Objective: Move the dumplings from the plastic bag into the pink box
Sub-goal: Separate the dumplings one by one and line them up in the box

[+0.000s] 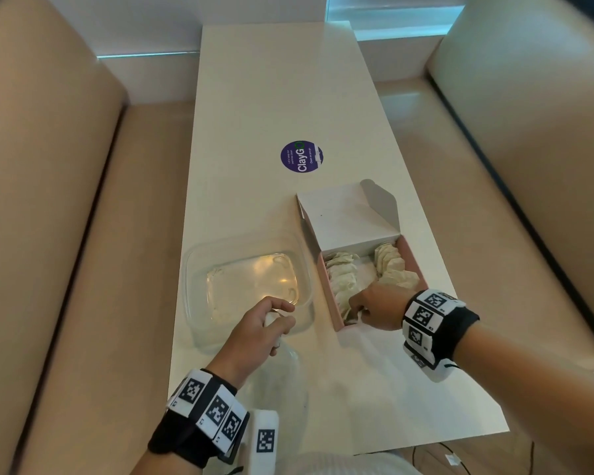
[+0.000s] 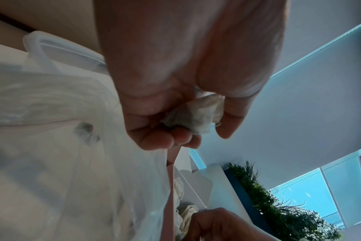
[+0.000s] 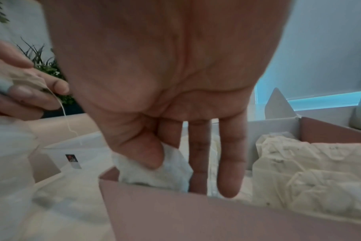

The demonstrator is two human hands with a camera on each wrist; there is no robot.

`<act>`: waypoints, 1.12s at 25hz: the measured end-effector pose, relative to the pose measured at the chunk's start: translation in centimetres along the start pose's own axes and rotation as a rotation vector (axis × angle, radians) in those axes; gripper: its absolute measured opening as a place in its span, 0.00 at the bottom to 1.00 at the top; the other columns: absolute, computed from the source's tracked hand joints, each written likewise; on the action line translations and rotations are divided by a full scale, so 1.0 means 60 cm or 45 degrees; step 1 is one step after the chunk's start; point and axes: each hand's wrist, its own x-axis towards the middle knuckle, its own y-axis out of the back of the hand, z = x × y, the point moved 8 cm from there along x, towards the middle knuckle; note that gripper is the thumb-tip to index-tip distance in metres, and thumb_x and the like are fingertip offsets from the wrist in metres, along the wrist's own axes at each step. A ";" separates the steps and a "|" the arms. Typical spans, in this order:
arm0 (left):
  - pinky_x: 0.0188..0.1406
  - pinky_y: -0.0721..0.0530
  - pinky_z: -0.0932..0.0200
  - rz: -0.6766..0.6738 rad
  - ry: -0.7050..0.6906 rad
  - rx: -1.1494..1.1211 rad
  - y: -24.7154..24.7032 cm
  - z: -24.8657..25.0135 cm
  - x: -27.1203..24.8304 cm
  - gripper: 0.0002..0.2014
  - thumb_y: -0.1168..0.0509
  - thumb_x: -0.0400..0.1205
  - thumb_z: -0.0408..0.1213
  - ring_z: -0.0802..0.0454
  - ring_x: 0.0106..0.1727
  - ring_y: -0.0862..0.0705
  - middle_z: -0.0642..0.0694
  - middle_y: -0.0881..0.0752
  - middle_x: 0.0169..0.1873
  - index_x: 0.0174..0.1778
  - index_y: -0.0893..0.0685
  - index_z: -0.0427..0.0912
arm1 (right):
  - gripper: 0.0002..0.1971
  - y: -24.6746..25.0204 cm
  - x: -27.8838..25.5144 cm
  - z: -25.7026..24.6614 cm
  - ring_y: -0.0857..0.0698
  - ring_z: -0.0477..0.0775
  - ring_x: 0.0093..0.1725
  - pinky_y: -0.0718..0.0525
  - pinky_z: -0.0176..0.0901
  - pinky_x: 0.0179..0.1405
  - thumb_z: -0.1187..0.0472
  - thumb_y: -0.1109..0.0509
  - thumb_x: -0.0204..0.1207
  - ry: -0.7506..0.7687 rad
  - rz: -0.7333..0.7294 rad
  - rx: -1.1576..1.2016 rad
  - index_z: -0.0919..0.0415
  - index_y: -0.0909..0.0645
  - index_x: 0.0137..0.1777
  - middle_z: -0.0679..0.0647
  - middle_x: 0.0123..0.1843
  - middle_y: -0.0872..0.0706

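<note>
The pink box [image 1: 336, 305] lies open on the table with two rows of pale dumplings [image 1: 396, 265] inside. My right hand [image 1: 355, 311] reaches into its near left corner. There thumb and forefinger pinch a white dumpling [image 3: 153, 172], while the other fingers [image 3: 229, 163] point straight down into the box [image 3: 175, 216]. My left hand [image 1: 278, 320] hovers left of the box, its fingers curled round another dumpling [image 2: 196, 117]. The clear plastic bag [image 1: 282, 371] hangs below that hand and drapes beside it [image 2: 72, 146].
A clear plastic container [image 1: 192, 269] sits on the table left of the box, under my left hand. A round purple sticker [image 1: 301, 156] marks the table [image 1: 261, 97] farther back. Beige benches [image 1: 48, 234] run along both sides.
</note>
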 end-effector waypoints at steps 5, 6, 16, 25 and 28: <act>0.36 0.24 0.55 -0.023 -0.014 -0.012 0.005 -0.003 0.005 0.11 0.34 0.71 0.46 0.53 0.28 0.27 0.45 0.22 0.33 0.48 0.16 0.51 | 0.14 -0.022 0.025 -0.008 0.17 0.54 0.52 0.19 0.45 0.54 0.57 0.41 0.77 0.011 -0.094 0.146 0.48 0.19 0.59 0.51 0.56 0.13; 0.36 0.23 0.55 -0.020 -0.021 -0.013 0.006 -0.002 0.006 0.10 0.34 0.72 0.46 0.53 0.29 0.27 0.46 0.21 0.33 0.49 0.16 0.51 | 0.15 -0.026 0.028 -0.008 0.17 0.55 0.54 0.19 0.46 0.57 0.55 0.41 0.77 -0.008 -0.119 0.167 0.48 0.19 0.60 0.50 0.57 0.14; 0.49 0.23 0.50 0.080 0.004 -0.066 0.015 -0.002 0.015 0.16 0.45 0.68 0.40 0.51 0.42 0.25 0.49 0.24 0.49 0.52 0.25 0.50 | 0.24 -0.054 0.023 0.001 0.20 0.57 0.61 0.22 0.46 0.58 0.56 0.37 0.74 -0.008 -0.185 0.289 0.50 0.30 0.71 0.53 0.64 0.18; 0.43 0.17 0.51 0.114 -0.094 0.075 0.001 0.016 0.013 0.04 0.31 0.78 0.31 0.48 0.42 0.16 0.42 0.11 0.43 0.46 0.18 0.43 | 0.24 -0.064 0.023 -0.003 0.19 0.55 0.61 0.20 0.50 0.61 0.59 0.37 0.70 0.073 -0.092 0.347 0.46 0.27 0.68 0.49 0.62 0.17; 0.40 0.20 0.55 0.124 -0.145 0.092 -0.004 0.030 0.011 0.02 0.31 0.78 0.32 0.46 0.42 0.15 0.43 0.09 0.39 0.43 0.16 0.42 | 0.23 -0.035 0.000 0.006 0.20 0.55 0.64 0.21 0.49 0.64 0.57 0.36 0.73 0.056 0.052 0.292 0.49 0.28 0.70 0.50 0.66 0.19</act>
